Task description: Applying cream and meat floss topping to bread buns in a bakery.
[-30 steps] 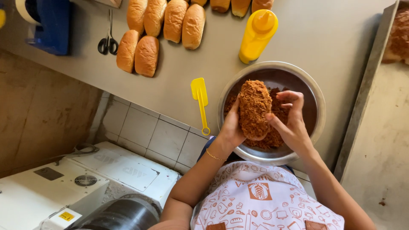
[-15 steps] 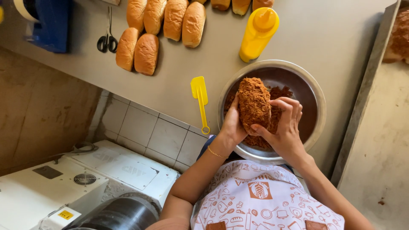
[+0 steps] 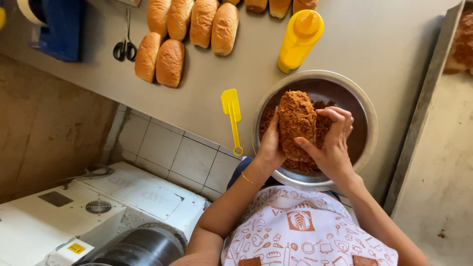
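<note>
— Over the metal bowl (image 3: 367, 118), from the head view, what is the person holding?

— Both hands are gripping a crumb-coated bun (image 3: 296, 123), upright above the brown crumbs. The left hand (image 3: 270, 145) is cupping its left side, fingers pressed together; the right hand (image 3: 332, 143) is wrapping over the other side, fingers curled onto it.

— And nearby?

— A yellow spatula (image 3: 231, 116) is lying just beside the bowl, a yellow squeeze bottle (image 3: 300, 39) is standing behind it, and plain buns (image 3: 189, 34) are sitting farther along the counter (image 3: 389, 44).
</note>
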